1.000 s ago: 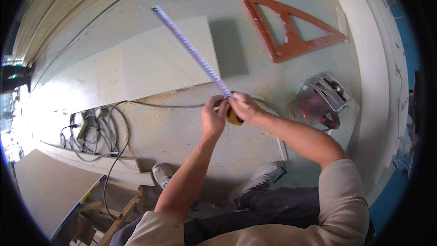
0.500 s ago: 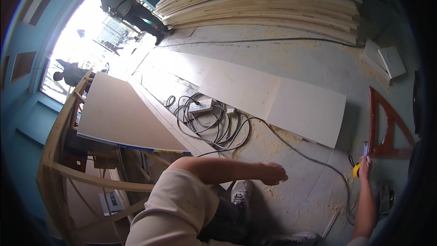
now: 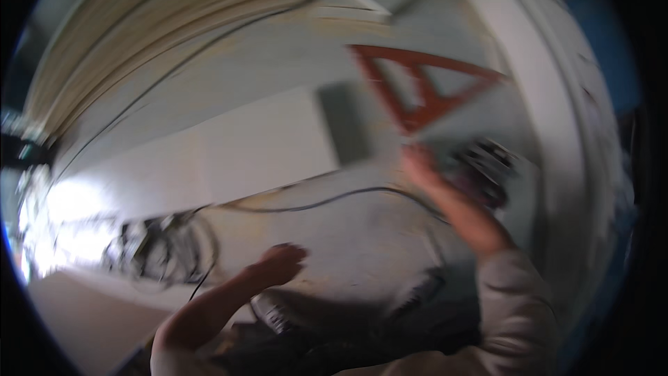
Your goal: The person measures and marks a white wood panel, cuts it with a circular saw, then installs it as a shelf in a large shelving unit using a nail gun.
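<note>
Reaching toward the dark power tool (image 3: 483, 167) just below the red triangle square (image 3: 424, 90), the right hand (image 3: 421, 163) is too blurred to judge its grip. Left hand (image 3: 282, 262) hovers loosely curled, empty, above the pale floor (image 3: 348, 237) near a black cable (image 3: 327, 200).

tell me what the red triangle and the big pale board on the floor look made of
The red triangle looks like painted wood or plastic: flat, rigid bars with open cut-outs; blur leaves it open. The pale board looks like plywood or similar sheet wood: matte, cream, thin and straight-edged, though no grain shows through the blur.
</note>
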`<state>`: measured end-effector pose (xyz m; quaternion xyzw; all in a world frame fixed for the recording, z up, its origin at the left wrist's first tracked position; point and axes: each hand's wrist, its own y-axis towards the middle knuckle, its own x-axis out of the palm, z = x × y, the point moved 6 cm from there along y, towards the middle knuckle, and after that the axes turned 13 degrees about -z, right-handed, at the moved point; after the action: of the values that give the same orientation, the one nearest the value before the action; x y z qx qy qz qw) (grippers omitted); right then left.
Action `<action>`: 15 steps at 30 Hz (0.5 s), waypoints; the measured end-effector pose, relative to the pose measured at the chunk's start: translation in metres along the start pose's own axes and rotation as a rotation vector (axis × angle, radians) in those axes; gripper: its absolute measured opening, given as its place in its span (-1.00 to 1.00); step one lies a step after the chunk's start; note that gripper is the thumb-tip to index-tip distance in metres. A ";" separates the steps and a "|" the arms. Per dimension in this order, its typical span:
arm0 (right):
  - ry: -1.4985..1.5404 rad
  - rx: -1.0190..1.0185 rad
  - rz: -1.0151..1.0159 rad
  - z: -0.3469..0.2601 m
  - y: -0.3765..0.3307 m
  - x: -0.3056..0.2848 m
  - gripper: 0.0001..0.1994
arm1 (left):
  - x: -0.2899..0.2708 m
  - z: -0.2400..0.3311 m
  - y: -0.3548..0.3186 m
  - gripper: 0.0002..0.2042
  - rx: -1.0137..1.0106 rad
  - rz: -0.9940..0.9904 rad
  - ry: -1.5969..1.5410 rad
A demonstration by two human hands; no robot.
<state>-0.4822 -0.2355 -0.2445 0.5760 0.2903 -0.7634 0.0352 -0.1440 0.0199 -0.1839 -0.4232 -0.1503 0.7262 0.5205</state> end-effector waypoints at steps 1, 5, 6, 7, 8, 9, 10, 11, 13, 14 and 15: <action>-0.146 0.020 0.116 -0.005 0.003 0.001 -0.76 | -0.028 0.020 -0.006 -0.68 -0.085 -0.032 -0.047; -0.154 -0.018 0.196 0.001 0.004 -0.004 -0.67 | -0.041 0.038 -0.004 -0.69 -0.112 -0.024 -0.054; -0.144 -0.021 0.153 -0.026 -0.002 -0.004 -0.66 | -0.024 0.021 -0.021 -0.70 -0.095 -0.020 -0.047; -0.138 -0.032 0.090 -0.027 -0.001 -0.013 -0.66 | -0.022 0.020 -0.024 -0.70 -0.092 0.001 -0.034; -0.134 -0.048 0.028 -0.027 0.002 -0.023 -0.65 | -0.020 0.018 -0.026 -0.70 -0.099 0.001 -0.052; -0.130 -0.062 -0.033 -0.025 0.008 -0.028 -0.65 | -0.020 0.017 -0.030 -0.70 -0.106 0.002 -0.068; -0.093 -0.018 0.093 -0.018 0.014 -0.040 -0.67 | -0.020 0.018 -0.033 -0.70 -0.118 0.002 -0.082; 0.061 -0.011 0.140 -0.009 0.025 -0.048 -0.65 | -0.020 0.019 -0.034 -0.71 -0.128 0.019 -0.094; 0.386 0.007 0.235 0.008 0.050 -0.067 -0.61 | -0.022 0.017 -0.041 -0.71 -0.158 0.047 -0.106; 0.455 0.085 0.220 0.017 0.064 -0.069 -0.63 | -0.023 0.018 -0.042 -0.71 -0.164 0.053 -0.127; 0.532 0.165 0.204 0.024 0.079 -0.066 -0.65 | -0.025 0.020 -0.044 -0.71 -0.175 0.053 -0.144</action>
<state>-0.4499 -0.3313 -0.2131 0.7829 0.1669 -0.5993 -0.0125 -0.1295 0.0202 -0.1316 -0.4178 -0.2390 0.7521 0.4501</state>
